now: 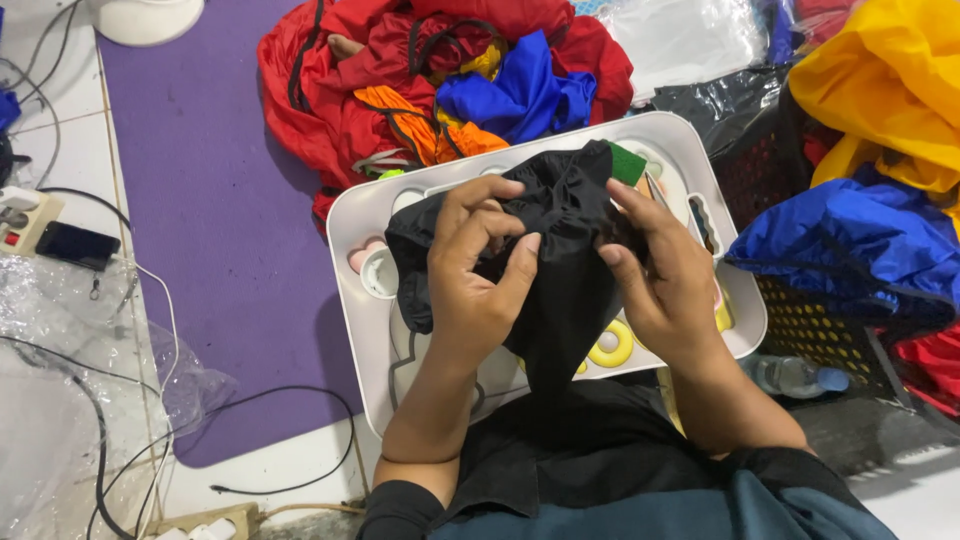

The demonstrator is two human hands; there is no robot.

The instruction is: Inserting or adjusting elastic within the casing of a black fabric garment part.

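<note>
Here, both hands, left [475, 270], right [665, 275], pinching black fabric [560, 260], over white tray [350, 215].

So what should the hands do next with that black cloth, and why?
Probably pull the bunched edge apart a little with both thumbs. The left hand and right hand both pinch the black cloth at its crumpled top, above the white tray, and the rest hangs down in folds. Spreading it would likely show how the cloth lies.
</note>
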